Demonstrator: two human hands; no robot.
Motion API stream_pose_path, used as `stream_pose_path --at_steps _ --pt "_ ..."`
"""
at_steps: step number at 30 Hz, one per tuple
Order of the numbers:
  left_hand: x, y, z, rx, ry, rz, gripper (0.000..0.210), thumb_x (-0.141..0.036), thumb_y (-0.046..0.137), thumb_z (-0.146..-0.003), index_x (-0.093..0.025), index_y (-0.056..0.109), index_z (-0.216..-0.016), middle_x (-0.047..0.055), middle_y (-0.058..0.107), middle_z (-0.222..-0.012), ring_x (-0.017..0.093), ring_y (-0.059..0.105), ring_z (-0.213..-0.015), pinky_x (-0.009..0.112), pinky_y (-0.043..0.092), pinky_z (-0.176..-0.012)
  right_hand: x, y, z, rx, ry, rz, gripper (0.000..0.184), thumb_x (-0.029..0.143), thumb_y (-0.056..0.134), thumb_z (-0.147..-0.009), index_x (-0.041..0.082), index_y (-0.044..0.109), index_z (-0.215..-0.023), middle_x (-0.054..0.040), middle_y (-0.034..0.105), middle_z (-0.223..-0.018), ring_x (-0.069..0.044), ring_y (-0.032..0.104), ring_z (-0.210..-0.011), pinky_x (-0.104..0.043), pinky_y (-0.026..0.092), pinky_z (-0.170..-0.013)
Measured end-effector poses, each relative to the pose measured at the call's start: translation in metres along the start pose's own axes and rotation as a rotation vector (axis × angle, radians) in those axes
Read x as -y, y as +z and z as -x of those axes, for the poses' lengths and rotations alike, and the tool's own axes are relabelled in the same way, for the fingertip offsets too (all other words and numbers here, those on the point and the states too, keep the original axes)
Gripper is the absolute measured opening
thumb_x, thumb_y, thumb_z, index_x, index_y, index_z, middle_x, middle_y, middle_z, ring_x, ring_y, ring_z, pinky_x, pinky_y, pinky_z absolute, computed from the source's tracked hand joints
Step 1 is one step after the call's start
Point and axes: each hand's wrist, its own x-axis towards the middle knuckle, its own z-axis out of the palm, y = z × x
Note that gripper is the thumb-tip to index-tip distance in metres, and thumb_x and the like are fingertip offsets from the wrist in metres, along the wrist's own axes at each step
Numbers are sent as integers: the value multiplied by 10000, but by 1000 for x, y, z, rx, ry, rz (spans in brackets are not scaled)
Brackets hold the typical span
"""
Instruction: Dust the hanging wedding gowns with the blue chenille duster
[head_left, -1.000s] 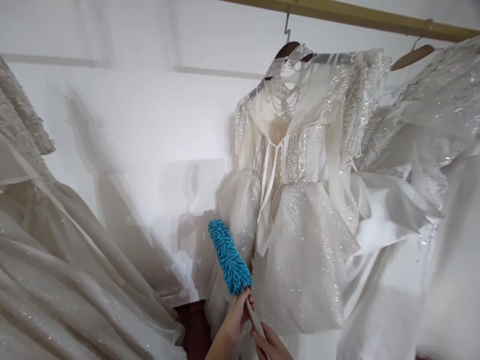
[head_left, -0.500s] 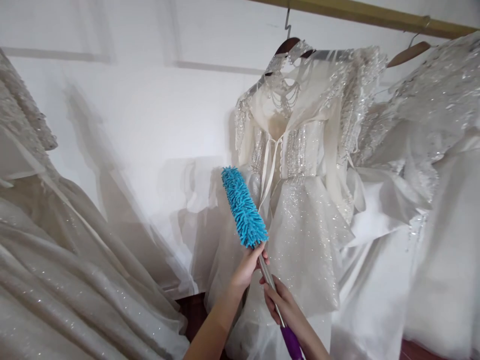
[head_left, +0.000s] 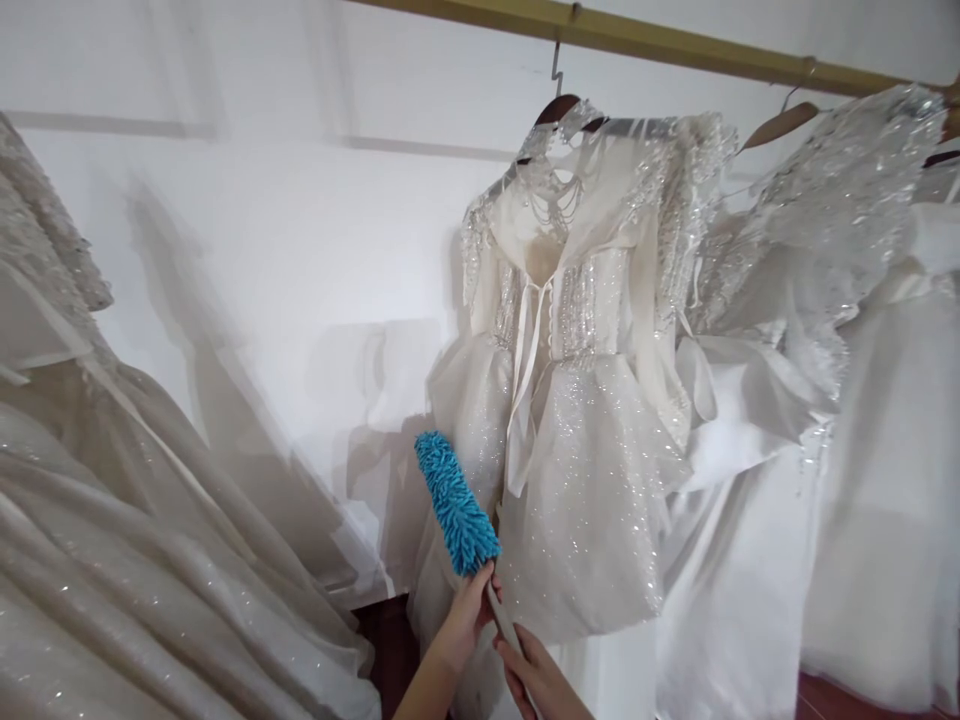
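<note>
Both my hands hold a duster with a fluffy blue head (head_left: 456, 503) and a metal rod. My left hand (head_left: 471, 608) is closed round the rod just under the blue head. Lower on the rod, my right hand (head_left: 531, 668) is wrapped round it; the purple grip is out of view. The blue head points up and to the left, in front of the skirt of a sparkling white dress (head_left: 592, 480). Whether it touches the fabric I cannot tell. White ribbons (head_left: 525, 370) hang down the laced bodice.
A gold rail (head_left: 675, 48) runs along the top, carrying hangers with more white gowns (head_left: 750, 520) to the right. Another glittery gown (head_left: 135, 520) spreads across the left side. Behind is a white wall (head_left: 285, 240); dark red floor (head_left: 390, 640) shows below.
The duster and both hands have moved down and a little left, away from the bodice. The view has shifted slightly, showing more of the rail and the right-hand gowns.
</note>
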Motion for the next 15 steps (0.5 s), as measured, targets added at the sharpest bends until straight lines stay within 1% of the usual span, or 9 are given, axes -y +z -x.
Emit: stream_pose_path --at_steps 2,4,7,9,11,13,15 --pt "3 -5 6 20 -3 48 390 -492 735 -580 -184 499 -616 -46 490 -565 80 444 -507 220 336 -498 -2 2 3 15 27 2 530 722 500 -656 209 421 -762 146 405 -421 -10 263 -248 -166 177 -265" --pt "0 -3 15 20 6 74 388 -487 738 -580 -184 501 -636 -50 495 -576 78 449 -515 213 329 -495 1 0 7 33 43 3 554 728 514 -638 202 440 -795 151 379 -397 -18 252 -273 -165 179 -282" --pt "-11 12 32 -15 41 50 401 -508 729 -577 -192 508 -687 -53 503 -604 82 469 -538 209 331 -500 15 -9 19 79 15 -10 574 722 529 -638 189 472 -843 154 336 -384 -32 251 -330 -168 184 -328" --pt "-20 30 44 -7 83 13 414 -528 717 -577 -196 513 -717 -51 503 -613 86 476 -546 209 330 -492 29 -18 31 108 -13 -26 558 707 527 -661 190 479 -862 153 318 -394 -38 241 -353 -179 166 -350" --pt "-26 52 53 38 121 -18 419 -537 704 -585 -199 516 -747 -47 501 -623 94 481 -552 210 327 -473 41 -32 44 116 -37 -38 532 694 519 -685 199 470 -875 152 310 -401 -44 231 -362 -192 150 -360" --pt "-28 77 59 87 142 -44 418 -546 687 -601 -202 511 -759 -43 497 -628 103 488 -554 212 325 -454 51 -49 57 117 -73 -36 506 686 506 -705 210 451 -868 154 307 -391 -49 223 -358 -202 144 -367" --pt "-26 105 61 141 144 -76 430 -572 669 -609 -199 496 -736 -38 493 -622 110 501 -551 217 335 -452 57 -71 69 104 -109 -27 493 684 503 -710 218 435 -857 154 307 -385 -50 208 -354 -208 130 -369"
